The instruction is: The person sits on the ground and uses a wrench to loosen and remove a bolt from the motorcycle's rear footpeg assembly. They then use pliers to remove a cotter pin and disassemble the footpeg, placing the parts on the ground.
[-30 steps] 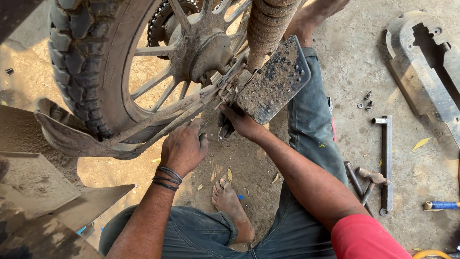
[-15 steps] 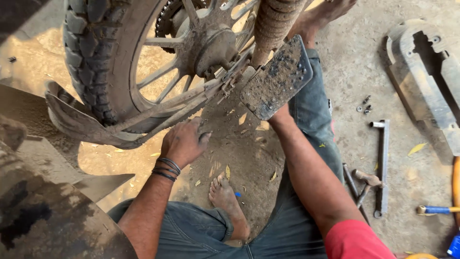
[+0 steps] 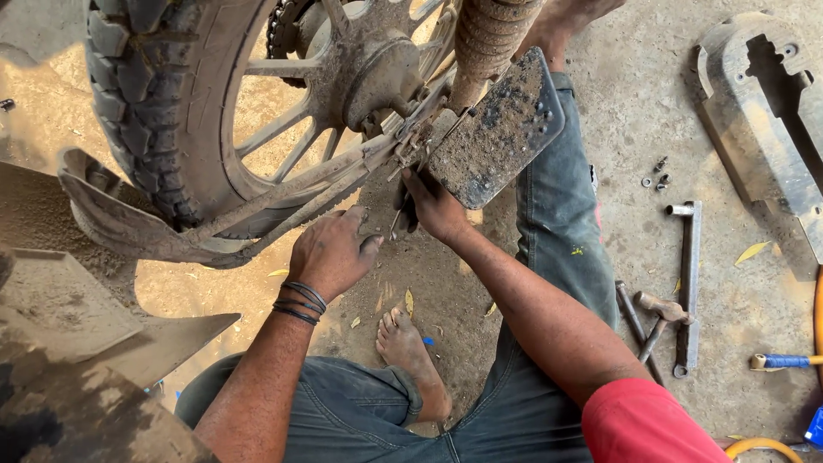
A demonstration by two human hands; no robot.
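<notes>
A muddy motorcycle rear wheel (image 3: 137,103) with a spoked hub (image 3: 377,77) fills the upper left. Below the hub a dirt-caked flat plate (image 3: 497,137) hangs tilted. My right hand (image 3: 433,206) is just under that plate's lower corner, closed around a small dark tool (image 3: 396,225) near the axle bracket. My left hand (image 3: 330,253), with dark bands on the wrist, sits below the thin metal stay (image 3: 283,193) that runs to the mudguard (image 3: 111,223). Its fingers are bent and the palm is hidden.
My bare foot (image 3: 411,351) rests on the concrete between my legs. On the right lie an L-shaped wrench (image 3: 688,283), a hammer (image 3: 656,313), loose nuts (image 3: 656,171), a grey chain cover (image 3: 763,111) and a blue-handled tool (image 3: 784,362).
My left hand has come off the stay and dropped lower. My right hand has shifted left, from under the plate toward the axle bracket. The view has moved a little closer.
</notes>
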